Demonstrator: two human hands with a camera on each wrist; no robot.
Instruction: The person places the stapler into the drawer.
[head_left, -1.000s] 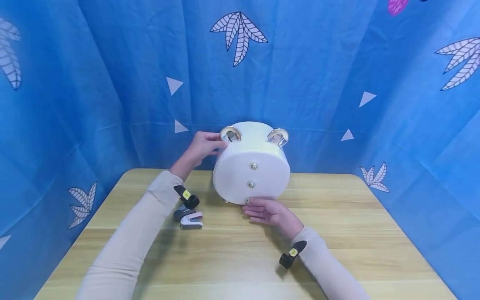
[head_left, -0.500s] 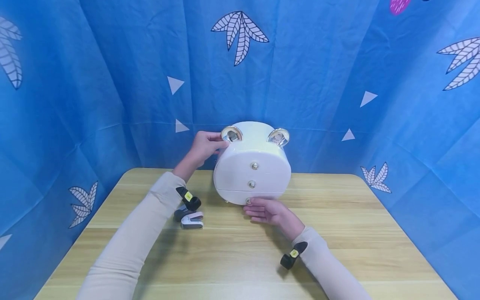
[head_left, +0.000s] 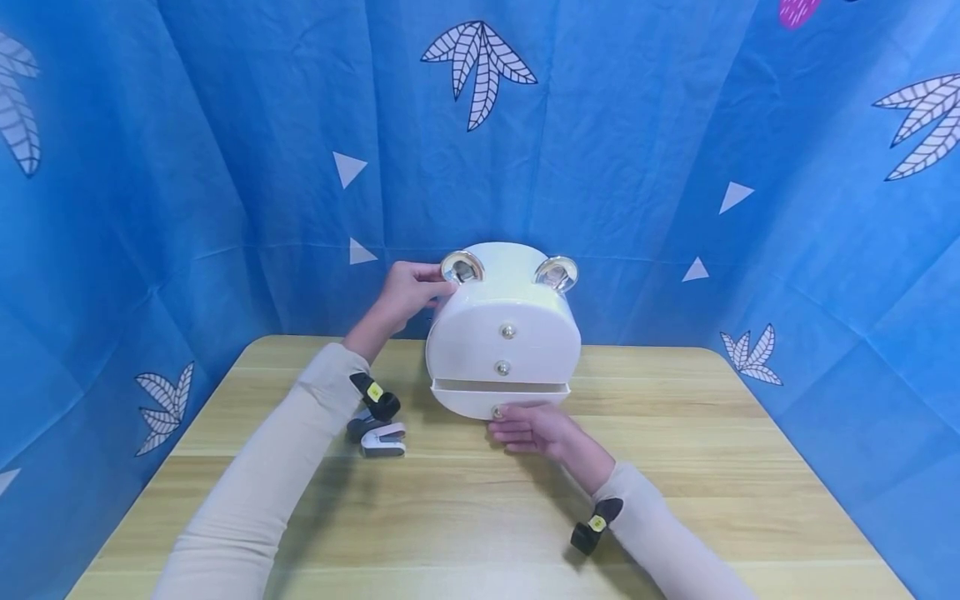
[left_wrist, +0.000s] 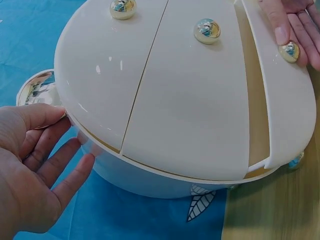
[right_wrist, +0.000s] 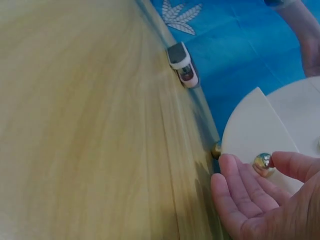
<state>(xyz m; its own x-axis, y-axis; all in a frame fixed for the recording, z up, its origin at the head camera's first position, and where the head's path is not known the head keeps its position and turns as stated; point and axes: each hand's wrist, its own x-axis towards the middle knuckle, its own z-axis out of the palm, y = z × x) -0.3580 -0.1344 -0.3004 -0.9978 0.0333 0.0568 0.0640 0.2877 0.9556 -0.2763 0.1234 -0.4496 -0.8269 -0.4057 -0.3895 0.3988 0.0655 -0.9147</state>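
Observation:
A white rounded drawer box (head_left: 480, 333) with shiny gold ears stands at the back of the table. Its bottom drawer (head_left: 461, 402) sits partly pulled out, with a dark gap above its front; both upper drawers are closed. My right hand (head_left: 543, 429) pinches that drawer's gold knob (right_wrist: 262, 164) between thumb and fingers, palm facing up in the right wrist view. At the box's upper left, my left hand (head_left: 408, 292) holds the base of the left ear (head_left: 461, 267) with thumb and forefinger. The other left fingers lie along the side wall (left_wrist: 130, 175).
A small grey and white stapler (head_left: 383, 442) lies on the wooden table (head_left: 450, 517), left of the box, with a dark round piece (head_left: 362, 425) behind it. A blue patterned curtain (head_left: 630, 208) hangs close behind and on both sides.
The bottom drawer has come out toward me from closed, opening a gap above it. My right hand has moved slightly nearer with the knob. The left hand has stayed in place.

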